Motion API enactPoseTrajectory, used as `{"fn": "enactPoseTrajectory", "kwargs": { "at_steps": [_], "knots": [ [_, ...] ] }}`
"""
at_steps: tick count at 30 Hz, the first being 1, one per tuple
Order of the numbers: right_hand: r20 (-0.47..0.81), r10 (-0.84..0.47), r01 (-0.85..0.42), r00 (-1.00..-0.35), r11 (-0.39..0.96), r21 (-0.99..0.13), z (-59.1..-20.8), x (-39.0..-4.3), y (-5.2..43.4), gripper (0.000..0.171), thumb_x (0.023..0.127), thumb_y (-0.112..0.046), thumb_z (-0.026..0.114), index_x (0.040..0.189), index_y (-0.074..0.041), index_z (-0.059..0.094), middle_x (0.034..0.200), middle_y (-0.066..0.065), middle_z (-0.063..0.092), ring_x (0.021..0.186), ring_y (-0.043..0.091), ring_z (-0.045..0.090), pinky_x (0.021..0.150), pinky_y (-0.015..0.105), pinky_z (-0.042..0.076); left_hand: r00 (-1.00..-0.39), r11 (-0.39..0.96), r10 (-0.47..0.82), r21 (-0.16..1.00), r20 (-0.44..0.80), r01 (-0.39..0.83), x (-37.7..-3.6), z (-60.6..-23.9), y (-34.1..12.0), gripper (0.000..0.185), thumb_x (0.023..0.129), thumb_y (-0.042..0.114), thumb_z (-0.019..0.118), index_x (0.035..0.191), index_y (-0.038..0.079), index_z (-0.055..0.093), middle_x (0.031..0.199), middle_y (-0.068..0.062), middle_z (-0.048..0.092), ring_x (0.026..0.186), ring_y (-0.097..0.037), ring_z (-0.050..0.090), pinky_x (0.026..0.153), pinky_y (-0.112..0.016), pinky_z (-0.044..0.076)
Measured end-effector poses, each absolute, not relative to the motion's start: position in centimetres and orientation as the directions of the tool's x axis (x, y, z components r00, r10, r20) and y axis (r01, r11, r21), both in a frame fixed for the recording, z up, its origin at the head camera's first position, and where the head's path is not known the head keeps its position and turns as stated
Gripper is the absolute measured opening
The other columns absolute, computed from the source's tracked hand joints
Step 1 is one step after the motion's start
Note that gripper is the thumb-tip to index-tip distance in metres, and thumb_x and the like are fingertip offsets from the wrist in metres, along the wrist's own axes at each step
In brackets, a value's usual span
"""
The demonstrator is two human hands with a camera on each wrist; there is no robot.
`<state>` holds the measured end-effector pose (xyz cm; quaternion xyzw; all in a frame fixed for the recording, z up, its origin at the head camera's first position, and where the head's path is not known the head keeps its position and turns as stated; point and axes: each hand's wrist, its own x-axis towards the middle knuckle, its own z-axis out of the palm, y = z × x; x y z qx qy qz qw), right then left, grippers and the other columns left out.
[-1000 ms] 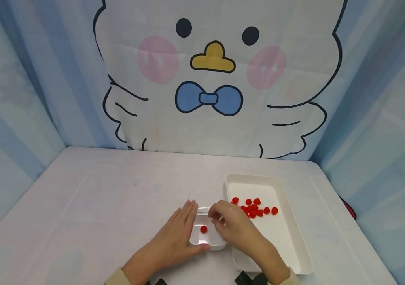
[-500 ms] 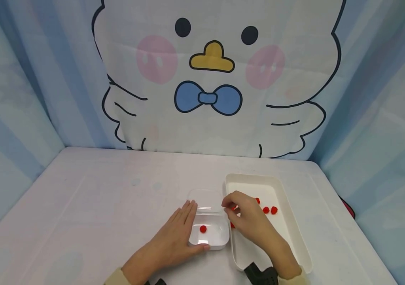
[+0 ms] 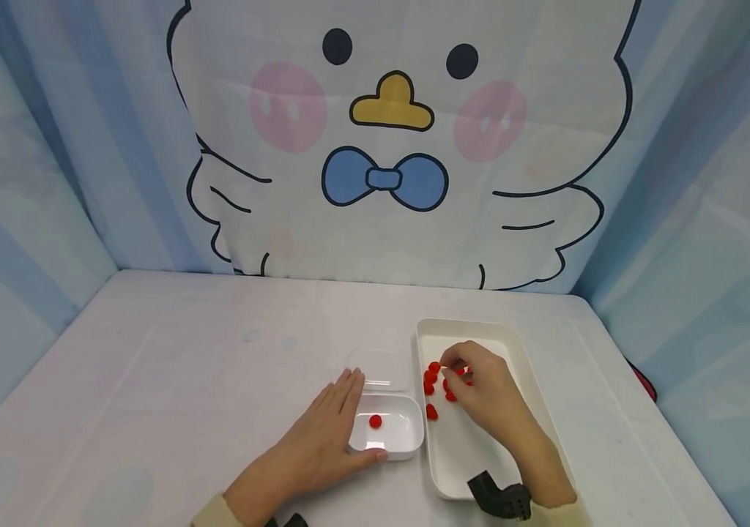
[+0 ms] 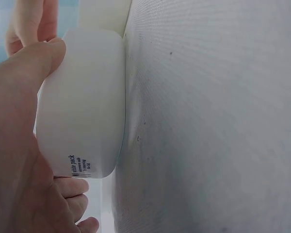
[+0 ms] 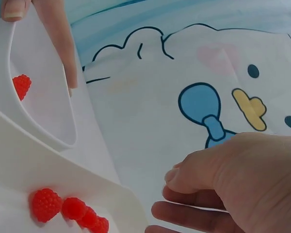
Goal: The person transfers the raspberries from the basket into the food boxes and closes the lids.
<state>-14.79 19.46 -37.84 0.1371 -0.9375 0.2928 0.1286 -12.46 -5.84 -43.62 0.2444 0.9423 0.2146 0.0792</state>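
Observation:
My left hand [image 3: 318,439] rests against the left side of a small white plastic box [image 3: 406,432], fingers straight along it and thumb on the near rim. A single raspberry [image 3: 376,421] lies inside; its clear lid [image 3: 380,366] is laid back behind it. In the left wrist view, small dark print marks the box wall [image 4: 82,97]. Over the white tray [image 3: 463,461] to the right hovers my right hand [image 3: 490,388], thumb and fingers loosely bent and apart, with nothing seen between them. Several raspberries [image 3: 431,413] lie in the tray around and below its fingertips, some hidden by the hand.
The tray stands directly right of the box, its raised wall [image 5: 87,177] close beside it. Behind the white table [image 3: 217,351] hangs a curtain [image 3: 375,241] with a cartoon bird; blue curtains flank both sides. A black wrist mount [image 3: 500,499] overlaps the tray's near edge.
My right hand has moved from over the box's right edge rightward over the tray, uncovering the raspberries at the tray's left side. The left hand and the box have stayed put.

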Motion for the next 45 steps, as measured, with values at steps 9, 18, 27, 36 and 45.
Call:
{"fn": "enactPoseTrajectory", "kwargs": {
  "at_steps": [9, 18, 27, 36, 45],
  "knots": [
    [0.287, -0.103, -0.239, -0.952, 0.837, -0.492, -38.1, -15.3, 20.1, 0.012, 0.086, -0.001, 0.070, 0.096, -0.007, 0.068, 0.093, 0.007, 0.069, 0.085, 0.019, 0.063, 0.076, 0.035, 0.061, -0.868, 0.790, 0.494, 0.442, -0.049, 0.424, -12.5, -43.6, -5.9, 0.111, 0.083, 0.076, 0.054, 0.158, 0.004, 0.014, 0.166, -0.010, 0.018, 0.155, -0.026, 0.015, 0.124, -0.048, 0.022],
    [0.200, -0.026, -0.127, -0.979, 0.851, -0.510, -38.4, -15.6, 20.3, 0.009, 0.089, -0.006, 0.067, 0.099, -0.006, 0.068, 0.097, 0.010, 0.069, 0.089, 0.025, 0.062, 0.080, 0.038, 0.061, -0.868, 0.793, 0.493, 0.439, -0.054, 0.423, -12.5, -43.6, -6.0, 0.112, 0.083, 0.077, 0.053, 0.158, 0.004, 0.015, 0.166, -0.011, 0.018, 0.155, -0.027, 0.015, 0.124, -0.049, 0.022],
    [0.137, 0.026, -0.044, -0.990, 0.876, -0.480, -38.5, -15.6, 20.5, 0.012, 0.090, -0.008, 0.066, 0.101, -0.005, 0.068, 0.104, 0.013, 0.069, 0.095, 0.028, 0.064, 0.087, 0.044, 0.059, -0.867, 0.791, 0.494, 0.448, -0.067, 0.417, -12.6, -43.5, -5.9, 0.112, 0.083, 0.077, 0.053, 0.159, 0.005, 0.014, 0.167, -0.010, 0.017, 0.155, -0.026, 0.014, 0.124, -0.049, 0.022],
    [0.080, 0.047, 0.006, -0.996, 0.894, -0.448, -39.0, -15.9, 20.6, 0.016, 0.090, -0.009, 0.065, 0.105, -0.003, 0.068, 0.109, 0.016, 0.069, 0.100, 0.030, 0.064, 0.093, 0.048, 0.057, -0.865, 0.792, 0.497, 0.445, -0.071, 0.418, -12.6, -43.6, -5.9, 0.112, 0.083, 0.078, 0.052, 0.158, 0.004, 0.015, 0.166, -0.010, 0.018, 0.155, -0.026, 0.015, 0.124, -0.049, 0.022],
    [0.051, 0.061, 0.033, -0.997, 0.904, -0.426, -39.6, -16.0, 20.6, 0.019, 0.090, -0.009, 0.066, 0.108, -0.002, 0.068, 0.109, 0.017, 0.069, 0.098, 0.029, 0.065, 0.091, 0.047, 0.058, -0.866, 0.789, 0.496, 0.452, -0.067, 0.417, -12.6, -43.5, -5.8, 0.110, 0.083, 0.076, 0.054, 0.158, 0.005, 0.015, 0.166, -0.009, 0.018, 0.155, -0.026, 0.015, 0.124, -0.049, 0.022]
  ]
}}
